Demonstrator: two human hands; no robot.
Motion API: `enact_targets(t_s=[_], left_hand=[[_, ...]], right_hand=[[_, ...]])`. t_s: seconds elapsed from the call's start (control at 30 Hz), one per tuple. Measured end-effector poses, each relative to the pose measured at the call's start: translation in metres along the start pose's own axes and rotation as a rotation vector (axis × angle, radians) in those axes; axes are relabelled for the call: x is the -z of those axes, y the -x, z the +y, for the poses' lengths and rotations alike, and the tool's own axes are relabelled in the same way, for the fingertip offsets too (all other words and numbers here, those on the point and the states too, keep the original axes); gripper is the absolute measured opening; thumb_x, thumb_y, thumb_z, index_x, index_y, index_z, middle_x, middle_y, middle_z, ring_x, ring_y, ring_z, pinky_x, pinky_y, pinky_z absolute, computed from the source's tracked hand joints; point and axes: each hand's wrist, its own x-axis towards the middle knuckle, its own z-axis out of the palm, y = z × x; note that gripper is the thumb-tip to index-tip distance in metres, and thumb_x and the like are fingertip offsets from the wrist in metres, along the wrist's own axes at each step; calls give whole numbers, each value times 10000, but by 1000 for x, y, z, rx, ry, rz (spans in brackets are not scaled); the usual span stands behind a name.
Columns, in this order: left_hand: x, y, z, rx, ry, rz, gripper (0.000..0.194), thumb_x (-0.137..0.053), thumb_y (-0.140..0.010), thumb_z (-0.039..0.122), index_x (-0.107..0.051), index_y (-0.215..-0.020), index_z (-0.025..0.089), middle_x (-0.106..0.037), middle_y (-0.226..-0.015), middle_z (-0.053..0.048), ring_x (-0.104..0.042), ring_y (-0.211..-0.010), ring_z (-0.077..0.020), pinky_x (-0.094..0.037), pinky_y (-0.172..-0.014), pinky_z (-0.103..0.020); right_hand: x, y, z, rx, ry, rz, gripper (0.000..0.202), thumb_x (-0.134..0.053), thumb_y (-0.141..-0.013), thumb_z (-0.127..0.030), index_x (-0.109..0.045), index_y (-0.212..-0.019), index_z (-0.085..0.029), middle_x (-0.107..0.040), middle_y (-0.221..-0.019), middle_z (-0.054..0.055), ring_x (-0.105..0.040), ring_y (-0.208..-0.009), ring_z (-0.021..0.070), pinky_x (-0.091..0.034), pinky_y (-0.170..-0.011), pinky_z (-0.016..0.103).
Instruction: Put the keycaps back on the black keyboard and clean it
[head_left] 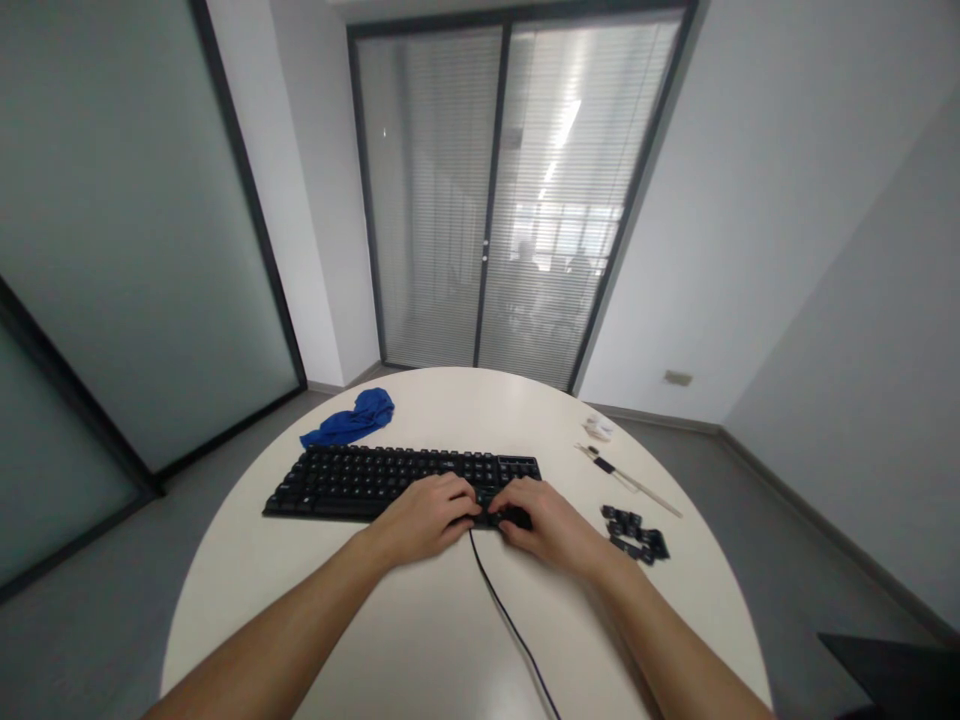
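A black computer keyboard [390, 480] lies on the round table, its cable [506, 620] running from the near edge toward me. My left hand [433, 512] rests at the keyboard's right part, fingers bent over the keys and thumb by the near edge, closed on it. Close beside it, my right hand [541, 522] curls over the right end with fingertips drawn in on the keys. Whatever small piece may sit between those fingertips is too small to make out. To the right of this hand, several loose black keycaps [634, 533] lie in a cluster.
A crumpled blue cloth [352, 417] lies behind the keyboard on the left. Thin sticks or a slim brush [630, 478] and a small whitish item [598, 428] are at the right of the white table [465, 400]. Glass doors with blinds [495, 200] stand beyond.
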Motion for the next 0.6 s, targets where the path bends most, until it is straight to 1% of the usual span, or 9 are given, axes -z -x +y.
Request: enact_targets(t_s=[0.23, 0.43, 0.6], left_hand=[[-1, 1, -1, 3, 2, -9, 162, -576, -950, 228, -657, -1090, 217, -648, -1083, -32, -587, -991, -197, -465, -867, -331], [0, 1, 0, 7, 2, -7, 170, -576, -952, 231, -659, -1100, 217, -650, -1078, -32, -588, -989, -196, -466, -859, -330], [-1, 2, 0, 3, 13, 10, 173, -581, -947, 226, -668, -1097, 217, -651, -1073, -36, -588, -986, -189, -469, -867, -327]], right_hand=[[-6, 0, 1, -34, -48, 14, 248, -637, -803, -96, -676, -1006, -233, -703, -1007, 20, -612, -964, 209, -461, -870, 330], [-7, 0, 1, -142, -97, 22, 191, -659, -817, -164, -682, -1000, -216, -692, -972, 39, -626, -927, 211, -483, -828, 325], [-7, -1, 4, -120, -101, 20, 206, -649, -823, -144, -691, -1011, -216, -698, -990, 39, -623, -947, 214, -481, -849, 336]])
